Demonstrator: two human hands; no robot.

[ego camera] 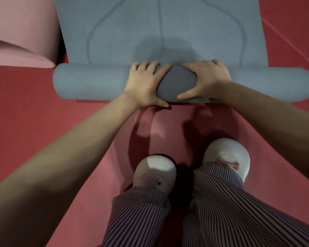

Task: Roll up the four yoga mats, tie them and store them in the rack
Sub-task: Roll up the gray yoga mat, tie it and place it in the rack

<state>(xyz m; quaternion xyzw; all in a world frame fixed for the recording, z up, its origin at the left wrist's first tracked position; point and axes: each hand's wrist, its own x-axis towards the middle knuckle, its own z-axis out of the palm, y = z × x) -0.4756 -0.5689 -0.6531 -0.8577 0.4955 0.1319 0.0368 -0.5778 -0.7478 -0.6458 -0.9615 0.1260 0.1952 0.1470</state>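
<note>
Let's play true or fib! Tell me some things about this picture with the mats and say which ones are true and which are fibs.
1. The left hand and the right hand both hold the rolled part of the blue mat. True.
2. The blue mat is rolled up all the way. False: a flat part still lies beyond the roll.
3. A pink mat lies to the left of the blue mat. True.
4. The ground is green. False: the floor is red.
5. The person has black footwear. False: the shoes are white.
</note>
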